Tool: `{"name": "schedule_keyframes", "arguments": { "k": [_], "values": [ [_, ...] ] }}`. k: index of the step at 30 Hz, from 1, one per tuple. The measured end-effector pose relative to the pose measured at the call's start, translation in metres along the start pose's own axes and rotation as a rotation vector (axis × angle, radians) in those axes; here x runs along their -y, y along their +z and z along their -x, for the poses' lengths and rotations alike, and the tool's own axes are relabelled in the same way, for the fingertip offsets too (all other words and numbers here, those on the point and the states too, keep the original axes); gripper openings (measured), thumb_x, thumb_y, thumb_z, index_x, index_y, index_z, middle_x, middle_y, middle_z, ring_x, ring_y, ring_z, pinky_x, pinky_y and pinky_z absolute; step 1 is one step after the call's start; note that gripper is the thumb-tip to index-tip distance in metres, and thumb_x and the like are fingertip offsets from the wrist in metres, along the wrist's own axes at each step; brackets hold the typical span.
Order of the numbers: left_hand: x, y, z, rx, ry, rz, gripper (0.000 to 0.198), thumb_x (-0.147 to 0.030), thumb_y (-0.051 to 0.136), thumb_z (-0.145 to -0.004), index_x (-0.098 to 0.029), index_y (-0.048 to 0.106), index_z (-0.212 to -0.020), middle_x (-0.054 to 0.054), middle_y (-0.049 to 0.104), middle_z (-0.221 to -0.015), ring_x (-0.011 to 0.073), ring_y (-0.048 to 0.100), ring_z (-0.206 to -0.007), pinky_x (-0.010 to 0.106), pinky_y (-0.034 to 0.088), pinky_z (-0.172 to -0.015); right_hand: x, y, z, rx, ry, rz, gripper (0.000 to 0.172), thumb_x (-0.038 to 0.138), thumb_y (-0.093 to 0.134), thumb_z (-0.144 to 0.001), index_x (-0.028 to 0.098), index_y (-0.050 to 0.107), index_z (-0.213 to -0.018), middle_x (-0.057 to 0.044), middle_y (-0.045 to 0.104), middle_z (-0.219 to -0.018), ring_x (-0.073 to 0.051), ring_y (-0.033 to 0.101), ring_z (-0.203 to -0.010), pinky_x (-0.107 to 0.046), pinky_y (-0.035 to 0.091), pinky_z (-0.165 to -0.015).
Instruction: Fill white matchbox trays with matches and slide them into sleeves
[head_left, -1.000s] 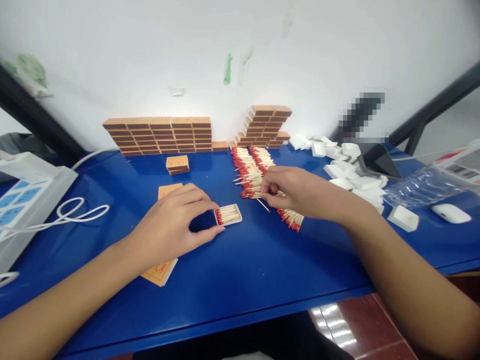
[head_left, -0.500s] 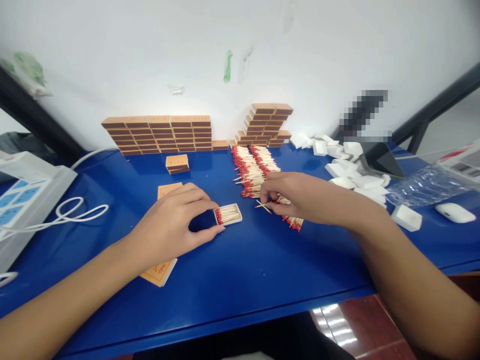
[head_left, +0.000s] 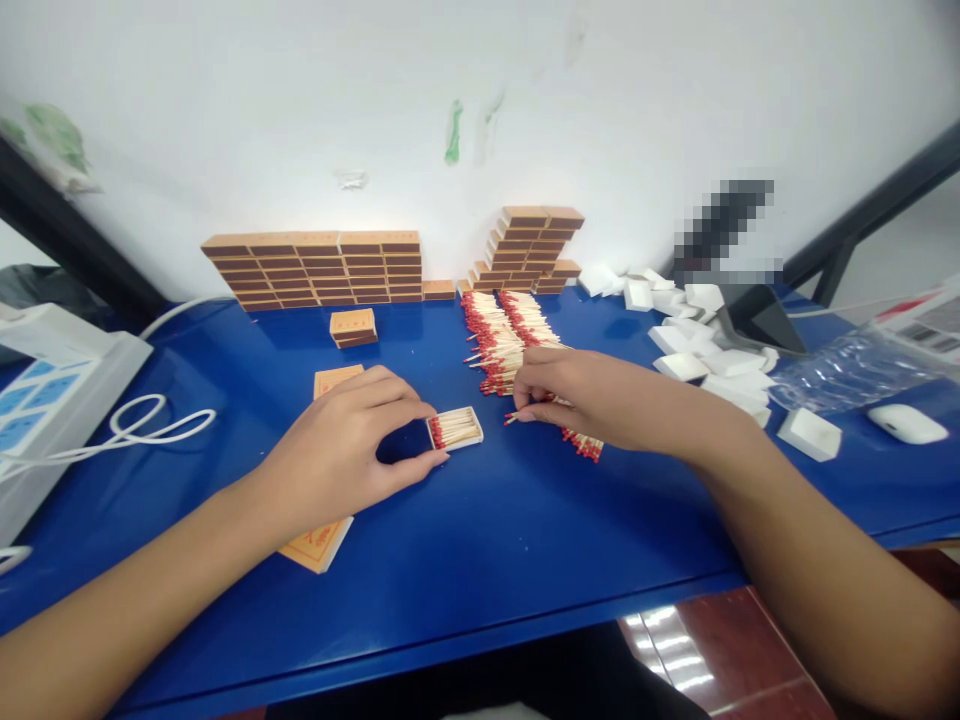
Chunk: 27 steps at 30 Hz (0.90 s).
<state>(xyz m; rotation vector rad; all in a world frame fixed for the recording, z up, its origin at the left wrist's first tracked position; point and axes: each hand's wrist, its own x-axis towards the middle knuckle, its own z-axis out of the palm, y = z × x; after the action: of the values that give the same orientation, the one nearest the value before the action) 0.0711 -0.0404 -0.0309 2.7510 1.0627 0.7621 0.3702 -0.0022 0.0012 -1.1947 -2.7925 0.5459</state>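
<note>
1. Head view, left hand: the left hand has its thumb and forefinger spread in a curve, with the tips clamped on the left end of a small white rectangular cardboard tray. The tray lies flat on the glossy blue table, holding a layer of pale wooden matches with their red heads toward that hand.

2. Head view, right hand: the right hand has its thumb and forefinger together, clamped on at least one red-headed wooden match just right of the tray; the exact count is unclear. Its other fingers are curled.

3. Head view, around the hands: a long heap of loose red-tipped matches stretches behind and beneath the right hand, which partly hides it. Orange printed card pieces show on both sides of the left hand, and two small orange-and-brown matchboxes lie stacked behind it.

4. Head view, farther off: a wide brick-like stack of orange-and-brown matchboxes and a stepped stack of similar boxes stand by the white wall. White cardboard trays lie jumbled at right.
</note>
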Motion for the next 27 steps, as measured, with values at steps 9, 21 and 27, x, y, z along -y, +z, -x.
{"name": "schedule_keyframes", "arguments": {
  "k": [9,21,27],
  "values": [
    [0.001,0.001,0.0,-0.001,0.008,-0.001,0.021,-0.036,0.078,-0.094,-0.02,0.079,-0.107,0.005,0.076,-0.102,0.0216,0.069,-0.095,0.037,0.054,-0.086,0.003,0.013,-0.003,-0.009,0.029,0.009,0.016,0.029,0.059,-0.101,0.021,0.058,-0.088,-0.005,0.065,-0.1,-0.019,0.06,-0.081,-0.031,0.042,-0.071],
    [-0.001,0.002,0.001,-0.008,0.006,0.01,0.022,-0.035,0.077,-0.094,-0.02,0.078,-0.11,0.006,0.076,-0.103,0.0229,0.069,-0.096,0.037,0.057,-0.087,0.028,0.02,-0.01,-0.247,-0.11,-0.021,0.009,0.024,0.062,-0.101,0.019,0.063,-0.094,-0.006,0.066,-0.101,-0.018,0.062,-0.082,-0.03,0.045,-0.072],
    [-0.004,0.003,-0.001,-0.019,0.018,0.013,0.022,-0.036,0.076,-0.094,-0.017,0.078,-0.105,0.008,0.076,-0.103,0.0239,0.069,-0.097,0.038,0.058,-0.087,0.047,0.035,-0.018,-0.242,-0.115,0.034,0.006,0.015,0.063,-0.1,0.016,0.065,-0.094,-0.006,0.065,-0.1,-0.015,0.063,-0.077,-0.029,0.048,-0.071]
  ]
}}
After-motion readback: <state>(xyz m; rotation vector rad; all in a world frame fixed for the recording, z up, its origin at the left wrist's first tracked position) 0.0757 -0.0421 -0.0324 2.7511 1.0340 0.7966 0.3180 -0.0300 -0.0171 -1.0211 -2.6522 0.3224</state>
